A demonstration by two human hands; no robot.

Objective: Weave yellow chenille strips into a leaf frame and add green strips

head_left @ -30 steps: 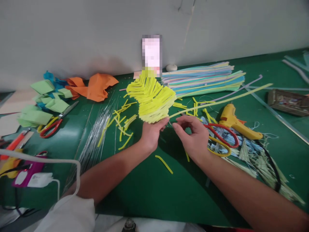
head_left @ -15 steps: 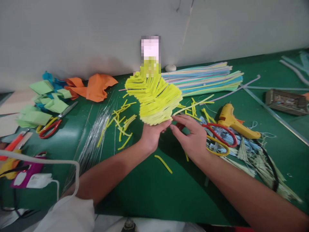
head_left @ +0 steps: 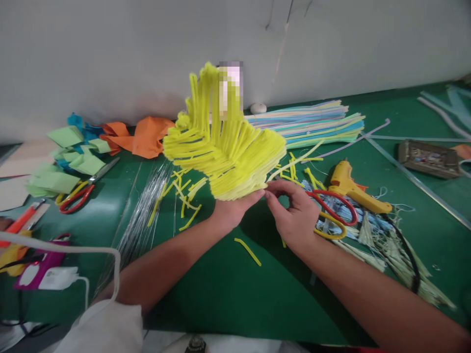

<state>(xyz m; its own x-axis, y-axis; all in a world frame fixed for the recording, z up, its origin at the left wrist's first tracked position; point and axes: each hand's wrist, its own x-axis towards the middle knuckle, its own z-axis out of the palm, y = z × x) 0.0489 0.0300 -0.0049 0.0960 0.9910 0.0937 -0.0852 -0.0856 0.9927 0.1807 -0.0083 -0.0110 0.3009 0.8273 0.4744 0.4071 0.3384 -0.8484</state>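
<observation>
Head view: fuzzy yellow leaf-shaped piece (head_left: 235,152) held up over green table (head_left: 213,299), left hand (head_left: 232,212) gripping bottom edge, right hand (head_left: 296,211) pinching lower right corner beside loose pale strip (head_left: 297,161). Looks light, soft, bendy, hardly slippery; rows may crush or splay, so packed bottom edge seems best hold. Rows fan upward, bright yellow paling below.

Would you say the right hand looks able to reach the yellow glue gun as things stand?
Probably yes: the right hand is busy at the fuzzy yellow piece, but the glue gun lies nearby, with mainly low-lying scissors handles between.
</observation>
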